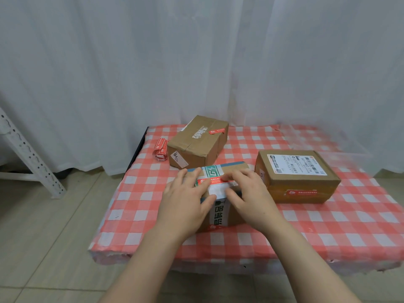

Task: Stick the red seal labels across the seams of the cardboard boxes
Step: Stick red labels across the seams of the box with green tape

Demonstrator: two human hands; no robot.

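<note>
Label (215, 181) runs left-right across the top of the near box (232, 166), straight ahead under both hands. The left hand (185, 194) is flat, fingers straight, pressing its left end; the right hand (248, 192) has bent fingertips on the right part, and I can't tell press from pinch. Probably the right end gets rubbed down next, right hand nearer. Box is mid-desk (328, 226) on check cloth, far box (196, 143), right box (306, 182) and roll (160, 149) behind, curtain (196, 62) beyond.

White curtain (131, 62), tiled floor (54, 237)
</note>
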